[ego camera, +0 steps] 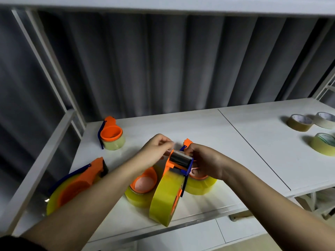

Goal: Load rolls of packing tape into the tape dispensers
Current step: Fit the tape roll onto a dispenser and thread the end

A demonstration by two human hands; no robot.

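The dispenser in hand (178,163) stands upright on the white bench (208,131), near its front edge, resting on the rim of its mounted tape roll (165,194). This orientation puts the serrated cutter blade and roller at the top, where both hands can reach them.

The right hand (204,160) grips the dispenser head from the right side, fingers curled round the frame, apparently to steady it. The left hand (155,151) has its fingertips pinched together just left of the blade; judged from this pose, it is drawing the free tape end across the roller, though the clear film itself is too faint to confirm.

The dispenser frame is orange with blue side parts. Its roll is wide, yellowish and translucent, and looks full.

Four other loaded dispensers lie nearby: one at left (76,183), one at rear left (111,134), and two directly behind the working unit. Three loose tape rolls (300,122) lie well apart at the right.
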